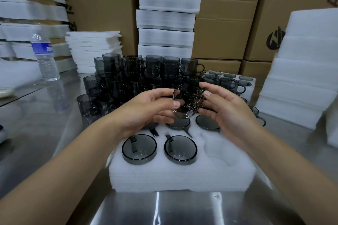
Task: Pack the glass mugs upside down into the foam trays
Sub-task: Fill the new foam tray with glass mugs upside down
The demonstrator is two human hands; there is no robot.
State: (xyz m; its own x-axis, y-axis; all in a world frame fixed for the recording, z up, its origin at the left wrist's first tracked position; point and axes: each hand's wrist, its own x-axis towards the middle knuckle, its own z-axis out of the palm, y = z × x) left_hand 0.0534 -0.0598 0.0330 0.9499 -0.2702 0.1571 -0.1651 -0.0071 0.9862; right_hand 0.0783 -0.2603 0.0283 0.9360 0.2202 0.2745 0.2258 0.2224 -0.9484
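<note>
A: Getting far with the foam tray (pixel 182 175) at lower centre?

B: Filling up. Counting what looks like five upturned mugs (pixel 180 150) seated base-up, and seeing one empty pocket (pixel 217 149) at its lower right.

A: Holding the sixth?

B: Cradling a smoked glass mug (pixel 188 100) mid-frame, above the tray's back row, gripping its sides with curled fingers and thumbs of left hand (pixel 151 104) and right hand (pixel 226 109).

A: Finishing soon?

B: Hardly, judging by the pile of unpacked mugs (pixel 131 75) waiting at upper centre.

Steel table (pixel 182 210), foam tray (pixel 182 175), mugs (pixel 131 76), bottle (pixel 45 56)
</note>
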